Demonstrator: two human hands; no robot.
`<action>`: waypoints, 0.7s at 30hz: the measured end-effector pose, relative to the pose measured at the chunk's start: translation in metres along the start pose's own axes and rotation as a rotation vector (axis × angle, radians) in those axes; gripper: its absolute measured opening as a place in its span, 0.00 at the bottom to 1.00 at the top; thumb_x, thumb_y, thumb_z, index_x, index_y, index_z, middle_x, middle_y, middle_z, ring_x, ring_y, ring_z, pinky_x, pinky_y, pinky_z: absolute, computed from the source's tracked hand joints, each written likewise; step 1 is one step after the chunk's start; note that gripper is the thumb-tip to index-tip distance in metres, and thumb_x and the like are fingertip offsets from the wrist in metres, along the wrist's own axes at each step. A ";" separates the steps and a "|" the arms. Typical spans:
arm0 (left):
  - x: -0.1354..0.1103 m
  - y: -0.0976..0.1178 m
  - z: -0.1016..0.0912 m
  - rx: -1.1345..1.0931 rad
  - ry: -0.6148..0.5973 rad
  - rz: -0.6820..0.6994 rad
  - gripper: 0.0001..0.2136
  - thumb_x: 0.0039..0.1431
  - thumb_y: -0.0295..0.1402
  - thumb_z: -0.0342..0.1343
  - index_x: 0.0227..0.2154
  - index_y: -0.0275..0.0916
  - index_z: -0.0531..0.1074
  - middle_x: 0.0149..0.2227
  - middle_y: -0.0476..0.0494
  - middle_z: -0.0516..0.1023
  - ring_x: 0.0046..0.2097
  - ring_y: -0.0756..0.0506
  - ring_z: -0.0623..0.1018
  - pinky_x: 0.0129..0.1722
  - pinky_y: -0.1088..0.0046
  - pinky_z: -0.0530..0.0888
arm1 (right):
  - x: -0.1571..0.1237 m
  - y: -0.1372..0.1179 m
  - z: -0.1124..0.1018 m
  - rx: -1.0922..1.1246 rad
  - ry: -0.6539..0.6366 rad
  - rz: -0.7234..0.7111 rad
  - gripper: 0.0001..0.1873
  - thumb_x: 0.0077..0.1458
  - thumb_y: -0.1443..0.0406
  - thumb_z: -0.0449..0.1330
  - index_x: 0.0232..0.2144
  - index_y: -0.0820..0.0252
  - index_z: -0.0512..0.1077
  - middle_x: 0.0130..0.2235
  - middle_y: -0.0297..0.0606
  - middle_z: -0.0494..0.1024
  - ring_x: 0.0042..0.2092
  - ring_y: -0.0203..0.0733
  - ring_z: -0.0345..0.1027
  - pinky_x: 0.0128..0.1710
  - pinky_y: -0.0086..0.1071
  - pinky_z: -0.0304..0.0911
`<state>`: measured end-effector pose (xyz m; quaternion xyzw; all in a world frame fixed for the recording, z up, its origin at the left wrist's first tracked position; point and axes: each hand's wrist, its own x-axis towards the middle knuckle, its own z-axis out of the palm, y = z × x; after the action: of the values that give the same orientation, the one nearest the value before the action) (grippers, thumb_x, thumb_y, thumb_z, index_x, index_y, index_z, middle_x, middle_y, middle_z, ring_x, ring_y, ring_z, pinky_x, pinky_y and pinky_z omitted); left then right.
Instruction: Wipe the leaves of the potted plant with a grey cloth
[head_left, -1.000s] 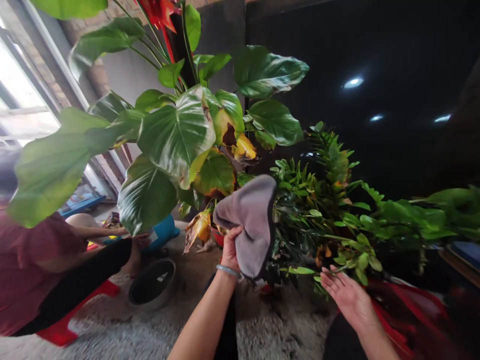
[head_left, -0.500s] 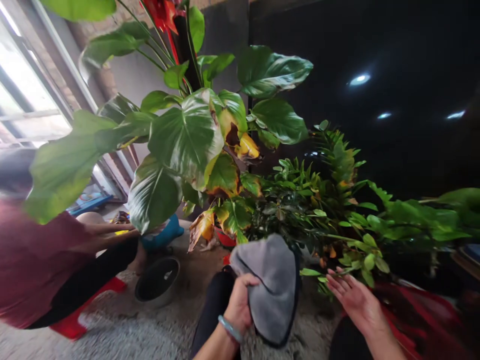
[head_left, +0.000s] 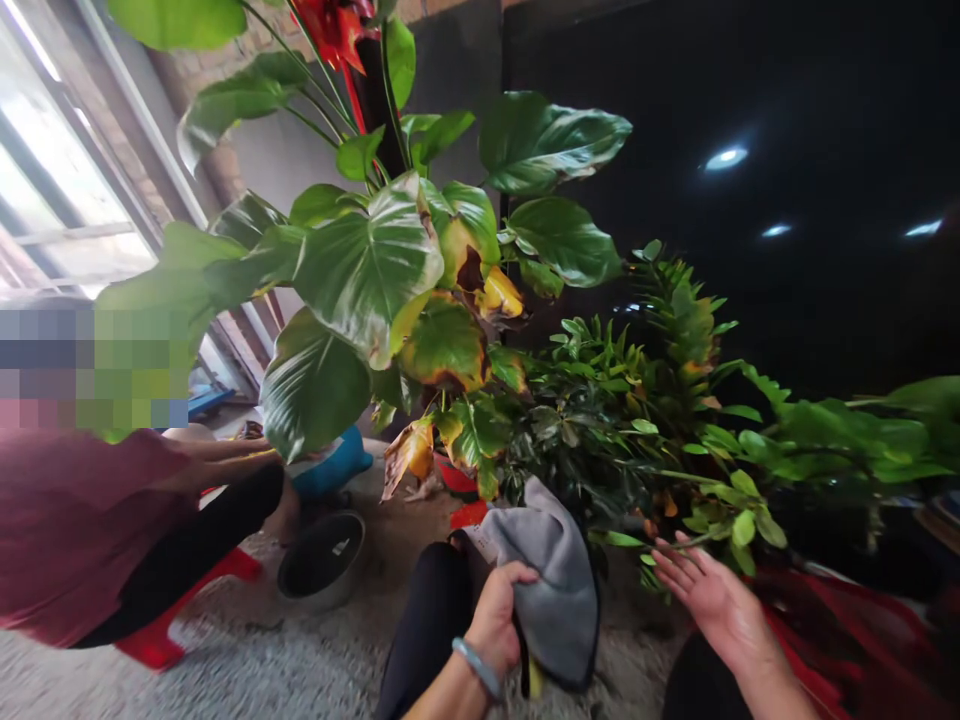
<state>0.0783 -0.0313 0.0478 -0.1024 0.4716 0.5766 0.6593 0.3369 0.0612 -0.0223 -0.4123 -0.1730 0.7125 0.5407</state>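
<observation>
My left hand [head_left: 499, 620], with a bracelet on the wrist, grips a grey cloth [head_left: 551, 585] low in front of my knee. My right hand [head_left: 709, 595] is open, palm up, fingertips touching the small leaves of a low bushy plant [head_left: 675, 440]. Above and to the left stands a tall plant with large green leaves [head_left: 367, 265]; some leaves are yellow and brown [head_left: 491, 295].
A person in a dark red top [head_left: 67, 530] crouches at the left on a red stool [head_left: 154, 640], with arms stretched toward the plant. A round dark basin [head_left: 322, 560] sits on the rough grey floor. A red object [head_left: 825, 620] lies at the right. A dark wall stands behind.
My left hand has brought the grey cloth down from leaf height to near my knee. My right hand has stayed under the small leaves.
</observation>
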 end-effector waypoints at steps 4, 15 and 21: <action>-0.032 0.037 0.011 -0.038 -0.016 0.016 0.07 0.39 0.22 0.54 0.24 0.36 0.73 0.18 0.44 0.77 0.24 0.41 0.79 0.33 0.63 0.78 | 0.000 -0.004 -0.006 0.021 -0.044 0.006 0.17 0.39 0.57 0.70 0.35 0.52 0.78 0.38 0.42 0.85 0.39 0.56 0.79 0.58 0.63 0.59; -0.007 0.022 0.032 0.158 0.066 0.204 0.06 0.43 0.20 0.57 0.23 0.36 0.73 0.17 0.46 0.76 0.22 0.45 0.76 0.29 0.71 0.75 | -0.001 0.003 0.012 0.042 -0.070 -0.033 0.17 0.38 0.57 0.70 0.34 0.51 0.78 0.40 0.41 0.85 0.49 0.57 0.77 0.63 0.59 0.53; -0.027 0.039 0.013 0.077 -0.024 0.005 0.09 0.37 0.20 0.53 0.24 0.36 0.74 0.17 0.44 0.77 0.26 0.39 0.80 0.30 0.65 0.77 | -0.001 0.005 0.005 0.030 -0.021 -0.099 0.18 0.41 0.55 0.69 0.36 0.52 0.78 0.37 0.41 0.84 0.47 0.58 0.77 0.61 0.61 0.55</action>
<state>0.0540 -0.0279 0.0904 -0.0687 0.4856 0.5609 0.6669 0.3298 0.0598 -0.0222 -0.3878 -0.1880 0.6917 0.5795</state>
